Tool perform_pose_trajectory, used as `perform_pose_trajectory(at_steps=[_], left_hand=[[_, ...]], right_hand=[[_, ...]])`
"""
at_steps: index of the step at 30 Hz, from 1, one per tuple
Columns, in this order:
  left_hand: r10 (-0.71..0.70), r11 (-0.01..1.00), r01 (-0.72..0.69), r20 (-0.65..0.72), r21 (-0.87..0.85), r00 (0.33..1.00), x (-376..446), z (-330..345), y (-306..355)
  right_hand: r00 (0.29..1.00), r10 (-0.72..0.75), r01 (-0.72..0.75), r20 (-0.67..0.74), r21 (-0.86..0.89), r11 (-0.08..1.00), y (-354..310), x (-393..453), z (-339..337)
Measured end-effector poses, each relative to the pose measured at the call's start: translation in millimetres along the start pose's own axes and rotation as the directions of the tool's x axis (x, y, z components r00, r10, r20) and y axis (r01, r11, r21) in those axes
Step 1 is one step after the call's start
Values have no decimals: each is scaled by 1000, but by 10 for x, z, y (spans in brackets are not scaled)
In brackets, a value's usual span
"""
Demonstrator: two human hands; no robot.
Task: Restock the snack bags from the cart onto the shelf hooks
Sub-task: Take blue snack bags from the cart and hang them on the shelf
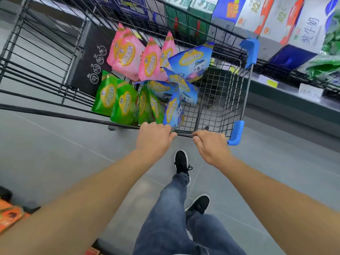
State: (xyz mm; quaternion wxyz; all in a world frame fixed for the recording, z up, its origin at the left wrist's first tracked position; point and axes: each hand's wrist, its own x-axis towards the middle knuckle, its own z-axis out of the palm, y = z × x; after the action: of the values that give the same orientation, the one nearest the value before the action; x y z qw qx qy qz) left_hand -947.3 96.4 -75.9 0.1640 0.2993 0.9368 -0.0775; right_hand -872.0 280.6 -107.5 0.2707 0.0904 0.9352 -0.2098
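A black wire shopping cart (219, 100) with blue corner caps stands in front of me. Inside it stand several snack bags: pink ones (128, 56) at the far side, green ones (121, 102) nearer on the left, blue ones (191, 61) in the middle. My left hand (154, 138) grips the cart's near handle bar just below a blue bag. My right hand (211, 146) grips the same bar to the right, close to the blue cap (236, 133). No shelf hooks are in view.
Shelves on the right hold large milk cartons (301, 24) and green packs (323, 67), with price tags (309, 92) on the edge. A black wire rack (36, 52) stands to the left. Orange packets (11, 216) lie at the lower left. My feet are on grey floor tiles.
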Motion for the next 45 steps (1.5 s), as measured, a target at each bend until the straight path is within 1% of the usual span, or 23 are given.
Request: perform_pose_trajectory(at_steps=[2,5,8,10,12,13,14,17,20,22,24,27,29,33,36,41,45], left_hand=[[-4,1000,4,2,-10,1000,-118,35,107],[-6,1000,5,-34,-16,999,-352,108,316],[12,999,-13,-39,-29,999,-594,192,503],[61,997,-63,-29,-50,998,-766,283,605],[154,980,-168,-130,-106,979,-918,416,629],[179,973,-201,-175,-117,968,-998,463,630],[197,970,-218,-180,-106,964,-1053,487,624],[252,968,-251,3,-24,968,-1219,439,686],[264,963,-268,138,18,955,-1298,405,672],[282,952,-301,213,63,936,-1351,424,662],[313,941,-334,240,52,919,-1422,461,678],[363,927,-375,224,8,904,-1537,508,755],[371,925,-379,223,-7,901,-1607,519,827],[379,919,-392,183,39,907,-1681,549,937],[395,914,-405,153,36,906,-1707,584,1025],[438,896,-444,140,21,888,-1793,616,1230],[451,889,-458,148,13,880,-1881,609,1370]], right_hand=[[1000,6,-5,-28,32,999,70,-141,90],[998,12,-10,-62,44,999,200,-423,261],[998,24,-21,-66,46,999,309,-726,413],[997,42,-38,-62,56,998,389,-961,517],[997,69,-66,-46,68,996,452,-1169,604],[995,82,-78,-52,77,994,475,-1272,655],[994,96,-91,-58,86,992,493,-1351,691],[984,165,-157,-63,111,981,567,-1663,815],[968,238,-232,-80,71,970,546,-1888,941],[956,264,-258,-131,60,964,490,-2009,1050],[949,266,-257,-169,72,964,458,-2134,1159],[946,270,-255,-181,103,962,483,-2278,1258],[934,288,-272,-209,105,957,497,-2336,1289],[864,368,-349,-345,118,930,445,-2433,1440],[818,407,-374,-407,160,913,455,-2485,1524],[802,436,-385,-409,206,900,603,-2663,1587],[806,447,-383,-388,235,894,718,-2789,1614]])
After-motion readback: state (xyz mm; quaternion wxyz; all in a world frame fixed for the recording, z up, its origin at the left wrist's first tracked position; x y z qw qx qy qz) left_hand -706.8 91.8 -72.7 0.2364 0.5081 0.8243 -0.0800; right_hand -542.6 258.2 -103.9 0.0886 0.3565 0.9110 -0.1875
